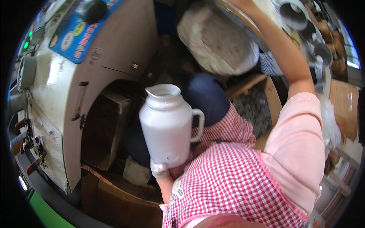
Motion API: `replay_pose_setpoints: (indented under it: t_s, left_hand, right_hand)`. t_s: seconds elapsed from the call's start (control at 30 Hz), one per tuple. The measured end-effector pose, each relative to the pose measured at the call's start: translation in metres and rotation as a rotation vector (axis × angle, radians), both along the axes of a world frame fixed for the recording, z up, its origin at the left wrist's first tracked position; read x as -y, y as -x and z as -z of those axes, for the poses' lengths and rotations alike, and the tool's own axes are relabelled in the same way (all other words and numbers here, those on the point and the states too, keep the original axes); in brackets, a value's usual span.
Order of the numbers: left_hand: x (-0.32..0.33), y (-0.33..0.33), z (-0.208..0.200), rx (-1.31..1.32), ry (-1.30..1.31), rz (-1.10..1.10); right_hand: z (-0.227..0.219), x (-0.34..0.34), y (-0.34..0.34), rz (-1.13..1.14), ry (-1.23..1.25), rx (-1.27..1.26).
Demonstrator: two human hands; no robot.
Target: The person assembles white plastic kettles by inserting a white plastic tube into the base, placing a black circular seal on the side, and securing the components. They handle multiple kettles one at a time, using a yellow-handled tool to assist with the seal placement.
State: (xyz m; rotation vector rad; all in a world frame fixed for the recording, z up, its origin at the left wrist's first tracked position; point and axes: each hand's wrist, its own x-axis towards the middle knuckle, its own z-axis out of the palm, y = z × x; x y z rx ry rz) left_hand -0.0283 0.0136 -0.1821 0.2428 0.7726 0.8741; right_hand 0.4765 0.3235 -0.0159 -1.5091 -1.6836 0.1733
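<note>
A pale white jug (166,127) with a pouring lip and a side handle stands nearly upright over my lap. My left hand (159,169), in a whitish glove, is closed around its lower end; the fingers are mostly hidden beneath it. The jug's mouth faces up, and a small round mark shows low on its side. My right arm reaches up to the far right, where my right hand (243,3) is cut off by the top edge. It is by the rim of a board or tray (243,17), and its fingers are out of sight.
To the left is a white workbench (61,98) with a blue printed mat (81,40) and a dark round object (91,10). Cardboard boxes (114,197) lie below. A pale covered bundle (216,41) stands ahead. Several grey cylindrical vessels (292,16) sit far right.
</note>
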Motion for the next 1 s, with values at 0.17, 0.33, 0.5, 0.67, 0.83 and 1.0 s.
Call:
replay_pose_setpoints:
  t_s: [0.17, 0.33, 0.5, 0.67, 0.83, 1.0]
  left_hand:
    - [0.016, -0.004, -0.006, -0.023, 0.033, -0.116]
    - [0.034, -0.037, -0.043, -0.76, -0.925, -0.125]
    - [0.052, -0.057, -0.087, 0.02, 0.014, -0.312]
    - [0.057, -0.067, -0.085, 0.027, 0.008, -0.325]
    - [0.074, -0.066, -0.08, -0.014, -0.029, -0.292]
    - [0.082, -0.068, -0.081, 0.003, 0.003, -0.22]
  right_hand:
    - [0.061, 0.233, -0.013, -0.034, 0.59, -0.337]
    - [0.158, 0.375, -0.055, 0.274, 1.139, 0.123]
    - [0.259, 0.429, -0.042, 0.279, 0.842, 0.252]
    - [0.306, 0.432, -0.021, 0.401, 0.643, 0.248]
    - [0.252, 0.421, -0.031, 0.533, 0.649, 0.271]
    - [0.109, 0.377, 0.063, 0.241, 0.516, -1.041]
